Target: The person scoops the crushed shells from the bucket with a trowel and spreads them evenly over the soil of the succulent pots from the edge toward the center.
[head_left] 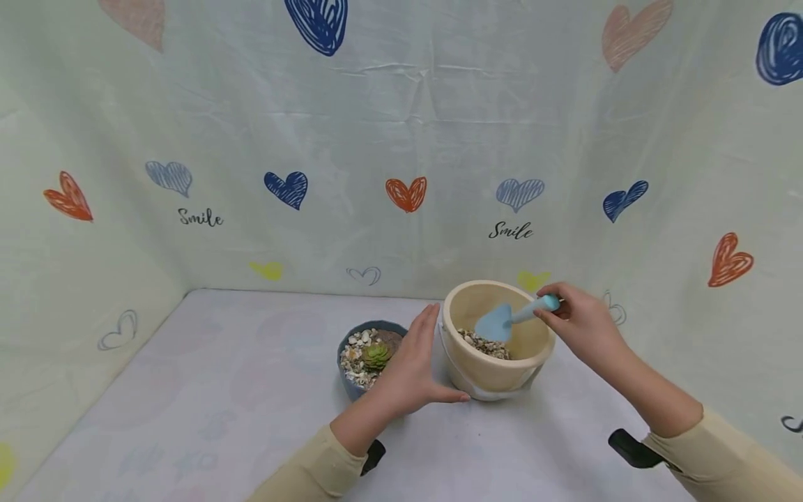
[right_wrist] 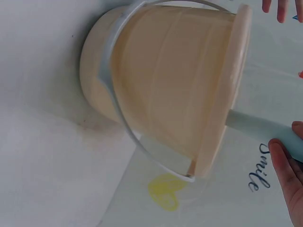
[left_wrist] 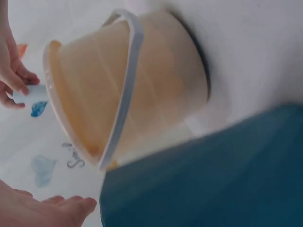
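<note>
My right hand (head_left: 580,322) pinches the handle of a light blue toy shovel (head_left: 495,323), whose blade is inside a cream bucket (head_left: 495,374) above small mixed pebbles (head_left: 486,345). In the right wrist view, thumb and fingers grip the shovel's handle (right_wrist: 260,130) beyond the bucket's rim. My left hand (head_left: 408,369), fingers straight and thumb spread, is beside the bucket's left side; I cannot tell whether it touches it. Behind that hand stands a blue-grey pot (head_left: 345,376), partly hidden, with a green succulent (head_left: 376,355) and pale pebbles. The left hand (left_wrist: 52,208) holds nothing.
A white bail handle (left_wrist: 128,90) hangs down along the bucket's side. Pot and bucket stand close together on a white-covered table (head_left: 251,390). A pale curtain (head_left: 351,125) printed with hearts rises right behind the table's back edge.
</note>
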Motion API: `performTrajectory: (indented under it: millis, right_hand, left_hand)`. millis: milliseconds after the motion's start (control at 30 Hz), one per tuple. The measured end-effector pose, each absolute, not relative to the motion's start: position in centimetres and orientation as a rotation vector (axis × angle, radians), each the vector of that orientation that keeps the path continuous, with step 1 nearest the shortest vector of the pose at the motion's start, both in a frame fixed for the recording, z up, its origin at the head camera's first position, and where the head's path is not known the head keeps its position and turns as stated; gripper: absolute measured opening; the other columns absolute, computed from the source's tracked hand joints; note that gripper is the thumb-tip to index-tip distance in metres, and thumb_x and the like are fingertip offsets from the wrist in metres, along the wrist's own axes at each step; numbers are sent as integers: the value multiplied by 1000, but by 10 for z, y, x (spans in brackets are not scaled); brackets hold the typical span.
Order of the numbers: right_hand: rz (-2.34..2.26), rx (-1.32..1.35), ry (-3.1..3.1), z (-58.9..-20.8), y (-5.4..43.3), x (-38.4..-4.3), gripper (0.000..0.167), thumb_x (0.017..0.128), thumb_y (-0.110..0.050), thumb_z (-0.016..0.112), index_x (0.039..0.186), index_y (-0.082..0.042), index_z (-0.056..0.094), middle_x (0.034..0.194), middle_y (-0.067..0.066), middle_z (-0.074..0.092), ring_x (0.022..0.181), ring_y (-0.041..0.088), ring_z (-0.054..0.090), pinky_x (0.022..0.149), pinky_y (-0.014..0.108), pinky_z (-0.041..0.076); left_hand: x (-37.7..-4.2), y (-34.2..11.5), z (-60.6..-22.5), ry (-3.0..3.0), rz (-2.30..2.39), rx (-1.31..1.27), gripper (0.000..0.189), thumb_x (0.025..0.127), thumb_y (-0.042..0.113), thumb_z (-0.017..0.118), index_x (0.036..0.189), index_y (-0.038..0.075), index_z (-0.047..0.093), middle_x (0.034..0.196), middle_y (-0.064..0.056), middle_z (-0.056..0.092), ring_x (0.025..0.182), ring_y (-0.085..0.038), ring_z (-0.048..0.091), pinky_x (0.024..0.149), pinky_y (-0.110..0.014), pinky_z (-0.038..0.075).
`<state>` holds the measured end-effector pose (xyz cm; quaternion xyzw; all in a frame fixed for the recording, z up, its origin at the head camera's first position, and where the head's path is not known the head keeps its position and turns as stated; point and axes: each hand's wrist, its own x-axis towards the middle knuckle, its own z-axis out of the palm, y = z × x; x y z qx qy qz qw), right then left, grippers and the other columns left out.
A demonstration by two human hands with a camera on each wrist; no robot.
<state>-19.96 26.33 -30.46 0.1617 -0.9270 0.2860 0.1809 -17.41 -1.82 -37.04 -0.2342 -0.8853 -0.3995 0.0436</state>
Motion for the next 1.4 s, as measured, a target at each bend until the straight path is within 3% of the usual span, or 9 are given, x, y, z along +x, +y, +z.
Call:
performTrajectory:
  millis: [100,300,700,1067,1400]
  right_hand:
    - [796,430,-2666,-314,266,-208,25,87,-2,72,108,2,61,94,15,65,84,30,63,70,40,56]
    - [729,421,-2733,-329,265,-222,24,85,-1,73,106,5,62,89,14,65,78,27,60,67,41,55]
    - [584,476,-2709,-347,254,-234,23,75,4,80,92,3,64,84,12,64,75,25,60,66,41,54]
    - [669,580,-2731,-355,241,-228,23,74,5,81,84,-5,63,79,1,62,69,16,54,60,31,49]
    - [858,589,-2740,-356,244,-227,23,74,6,79,83,-7,63,76,0,61,67,16,51,56,26,46]
  left_hand:
    - [-175,-4,-375,-2713,-1305,-652,133,60,43,93,158,16,7,161,-9,10,144,-33,20,107,-56,32]
    - [-177,20,-384,-2695,-1446,-478,131,60,40,94,158,13,11,161,-15,8,142,-40,22,102,-58,37]
    - [-187,38,-399,-2636,-1540,-372,125,63,36,93,157,10,14,161,-15,6,143,-39,18,105,-57,33]
    - [-193,41,-402,-2610,-1560,-342,118,67,36,91,156,9,19,161,-14,7,142,-39,20,106,-55,33]
    - [-196,40,-403,-2576,-1589,-351,110,72,35,88,155,8,22,161,-14,9,142,-37,21,108,-52,32]
